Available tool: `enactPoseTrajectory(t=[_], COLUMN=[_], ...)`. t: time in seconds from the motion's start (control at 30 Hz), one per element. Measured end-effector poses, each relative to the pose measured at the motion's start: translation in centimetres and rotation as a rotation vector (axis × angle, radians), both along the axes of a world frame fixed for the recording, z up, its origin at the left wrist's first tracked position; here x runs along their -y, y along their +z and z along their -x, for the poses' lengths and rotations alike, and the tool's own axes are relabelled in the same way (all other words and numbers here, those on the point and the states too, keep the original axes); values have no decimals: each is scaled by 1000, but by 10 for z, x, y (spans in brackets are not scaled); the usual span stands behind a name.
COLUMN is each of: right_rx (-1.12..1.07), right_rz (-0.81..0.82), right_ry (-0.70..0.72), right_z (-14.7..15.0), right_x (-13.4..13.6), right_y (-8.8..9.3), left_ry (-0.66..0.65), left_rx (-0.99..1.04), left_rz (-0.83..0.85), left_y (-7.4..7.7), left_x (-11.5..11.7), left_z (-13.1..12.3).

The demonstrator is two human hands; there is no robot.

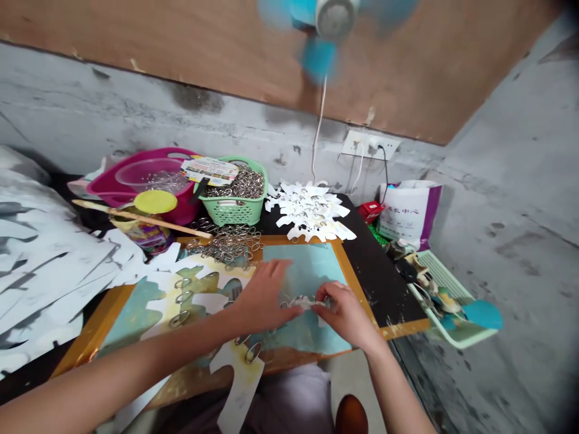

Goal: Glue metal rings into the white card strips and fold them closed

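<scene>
My right hand point(341, 310) pinches one end of a small whitish strip point(305, 302), which seems to carry metal loops; blur hides its details. At the strip's other end is the thumb of my left hand point(265, 294), whose other fingers are stretched out and smeared by motion. Both hands are over a pale blue sheet point(325, 265) on the work board. Left of them, white cut-out paper pieces point(244, 380) with yellowish stains bear oval metal rings point(183, 295). My left forearm covers part of these pieces.
Behind lie loose metal rings point(235, 241), a green basket point(233, 212) full of rings, a magenta basket point(131, 163) and a stick point(145, 220) across a yellow-lidded pot point(156, 202). White cut-outs point(312, 211) are piled at the back. A pale green tray point(474, 337) stands right; a fan point(335, 21) spins above.
</scene>
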State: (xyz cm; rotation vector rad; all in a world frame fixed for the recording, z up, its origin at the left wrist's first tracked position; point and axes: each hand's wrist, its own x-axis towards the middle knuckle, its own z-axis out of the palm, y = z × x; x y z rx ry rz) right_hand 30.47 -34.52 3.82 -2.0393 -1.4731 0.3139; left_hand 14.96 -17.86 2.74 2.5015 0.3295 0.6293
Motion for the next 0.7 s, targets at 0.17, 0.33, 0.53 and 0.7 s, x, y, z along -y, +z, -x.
enactPoseTrajectory(t=[0.17, 0.33, 0.53, 0.7], right_rx=[-198, -497, -862, -1070], right_rz=[-84, -81, -283, -322], right_ry=[63, 252, 328, 140], right_z=[21, 36, 75, 91], right_x=[-1, 3, 3, -5], right_y=[43, 68, 63, 43], left_ry=[-296, -582, -661, -474], left_rx=[-246, -174, -23, 123], left_rz=[459, 944, 1395, 1467], left_y=[37, 62, 56, 37], left_x=[-1, 1, 24, 18], left_z=[1, 24, 49, 54])
